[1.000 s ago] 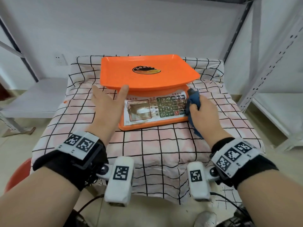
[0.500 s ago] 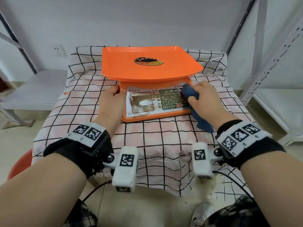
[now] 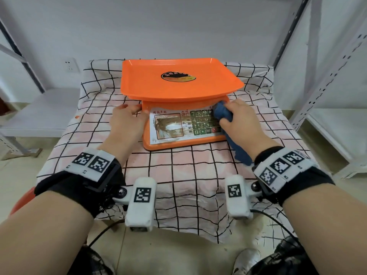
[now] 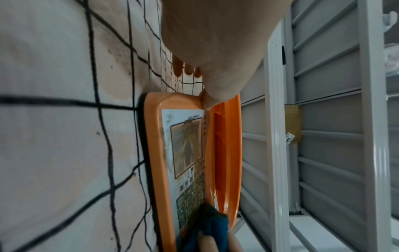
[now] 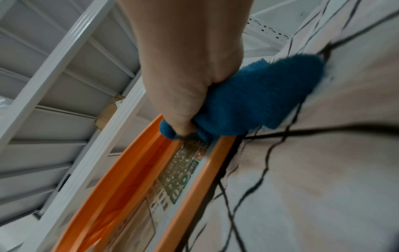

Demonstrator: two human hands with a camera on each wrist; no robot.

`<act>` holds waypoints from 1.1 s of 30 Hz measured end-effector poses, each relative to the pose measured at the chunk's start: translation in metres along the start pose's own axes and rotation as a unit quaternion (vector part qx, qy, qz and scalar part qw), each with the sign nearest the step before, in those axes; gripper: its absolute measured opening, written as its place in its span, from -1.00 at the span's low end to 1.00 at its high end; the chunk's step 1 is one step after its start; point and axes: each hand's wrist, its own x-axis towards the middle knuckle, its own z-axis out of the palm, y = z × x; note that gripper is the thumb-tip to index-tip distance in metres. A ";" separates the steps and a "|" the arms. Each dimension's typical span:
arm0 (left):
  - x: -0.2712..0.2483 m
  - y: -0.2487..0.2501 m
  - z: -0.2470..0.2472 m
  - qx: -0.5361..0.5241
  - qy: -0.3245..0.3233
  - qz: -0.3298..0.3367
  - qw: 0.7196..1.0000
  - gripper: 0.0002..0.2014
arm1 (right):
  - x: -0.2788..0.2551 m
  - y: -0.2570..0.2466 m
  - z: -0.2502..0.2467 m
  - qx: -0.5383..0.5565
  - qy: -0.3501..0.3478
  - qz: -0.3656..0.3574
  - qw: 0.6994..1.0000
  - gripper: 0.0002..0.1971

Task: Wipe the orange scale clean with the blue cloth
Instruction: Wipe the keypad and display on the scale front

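The orange scale (image 3: 178, 84) stands on a checked tablecloth, its wide tray above a sloping front panel with a smeared brown display and green keys. My left hand (image 3: 130, 114) grips the left side of the base under the tray, thumb on the panel's upper left corner (image 4: 206, 102). My right hand (image 3: 240, 120) clutches the bunched blue cloth (image 3: 221, 115) and presses it on the right end of the keypad. The cloth's tail (image 3: 241, 155) trails down onto the tablecloth. From the right wrist, the cloth (image 5: 254, 102) sits at the panel's end of the scale (image 5: 129, 196).
The table (image 3: 178, 175) is covered by a pink and white cloth with black grid lines. Grey metal shelving (image 3: 327, 66) stands to the right, a low grey shelf (image 3: 39, 112) to the left. A red stool (image 3: 19, 201) is at the lower left.
My left hand dropped from the tray's front edge to grip the base's left side. My right hand carried the cloth from the scale's right edge leftward onto the keypad.
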 end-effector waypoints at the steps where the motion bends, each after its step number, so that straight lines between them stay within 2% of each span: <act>1: -0.002 0.003 -0.001 0.000 0.002 -0.008 1.000 -0.50 | -0.004 -0.003 0.000 0.011 -0.027 -0.007 1.000 -0.87; 3: -0.009 0.010 -0.006 -0.020 0.014 -0.001 1.000 -0.76 | -0.014 -0.005 -0.001 0.024 -0.077 -0.022 0.996 -0.64; 4: -0.011 0.010 -0.008 -0.038 0.019 0.007 0.999 -0.82 | -0.016 -0.004 0.000 0.019 -0.082 -0.025 0.996 -0.61; 5: -0.015 0.008 -0.010 -0.063 0.017 0.007 0.998 -0.79 | -0.016 -0.003 -0.001 0.010 -0.075 -0.026 0.997 -0.65; 7: -0.019 0.003 -0.017 -0.111 0.005 0.009 0.994 -0.69 | -0.010 0.000 -0.002 -0.017 -0.023 -0.007 1.000 -0.89; 8: -0.020 0.001 -0.019 -0.120 0.007 0.009 0.993 -0.67 | -0.005 0.002 -0.003 -0.024 0.004 0.008 1.000 -0.96; 10: -0.021 -0.001 -0.024 -0.126 0.025 0.025 0.991 -0.71 | 0.000 -0.001 -0.004 -0.043 0.028 0.018 0.999 -0.84; 12: -0.023 -0.001 -0.028 -0.116 0.037 0.054 0.991 -0.78 | -0.002 -0.011 0.000 -0.050 0.013 0.001 0.999 -0.76; 14: -0.027 0.001 -0.028 -0.087 0.017 0.087 0.992 -0.80 | -0.010 -0.022 0.004 -0.028 -0.035 -0.033 0.998 -0.75; 16: -0.031 0.005 -0.025 -0.044 -0.024 0.122 0.991 -0.80 | -0.017 -0.029 0.007 -0.009 -0.093 -0.059 0.994 -0.92; 18: -0.037 0.012 -0.020 -0.017 -0.060 0.155 0.986 -0.83 | -0.021 -0.031 0.005 0.028 -0.122 -0.054 0.991 -0.75; 19: -0.039 0.018 -0.017 -0.020 -0.077 0.172 0.982 -0.83 | -0.021 -0.032 0.000 0.058 -0.115 -0.040 0.991 -0.69; 22: -0.046 0.035 -0.008 -0.048 -0.139 0.201 0.968 -0.77 | -0.018 -0.039 -0.018 0.205 -0.012 0.000 0.979 -0.89; 25: -0.048 0.049 0.003 -0.100 -0.192 0.186 0.958 -0.64 | -0.012 -0.053 -0.031 0.325 0.040 0.039 0.944 -0.83; 28: -0.048 0.059 0.012 -0.104 -0.172 0.197 0.960 -0.58 | -0.009 -0.067 -0.033 0.389 0.040 0.048 0.919 -0.72; 30: -0.046 0.063 0.014 -0.101 -0.148 0.201 0.963 -0.65 | -0.009 -0.072 -0.033 0.396 0.041 0.056 0.915 -0.67; 33: -0.042 0.066 0.011 -0.104 -0.126 0.203 0.965 -0.82 | -0.008 -0.072 -0.032 0.407 0.020 0.082 0.909 -0.70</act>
